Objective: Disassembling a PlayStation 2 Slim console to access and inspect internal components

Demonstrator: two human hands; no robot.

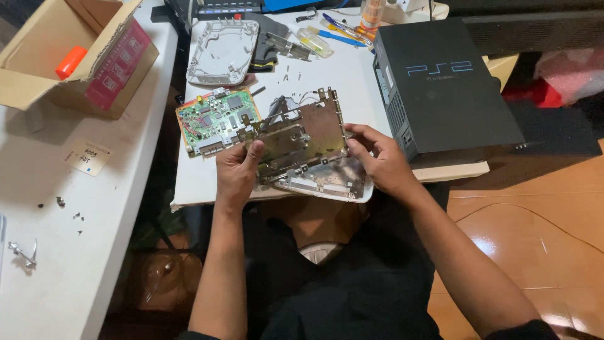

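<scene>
Left hand and right hand: each pinches an opposite edge of a brownish metal shield plate, thumbs on top, fingers curled beneath, plate tilted above a white plastic shell half at the near edge of a small white table. Green circuit board: flat, just left of the plate. Second white shell half: farther back, inside upward. Black game console: right side of the table, overhanging. Coloured tools: rear edge. Longer white table: at left, bearing an open cardboard box with pink label and orange item, a small paper tag, loose screws. Glossy wooden floor: at right.
</scene>
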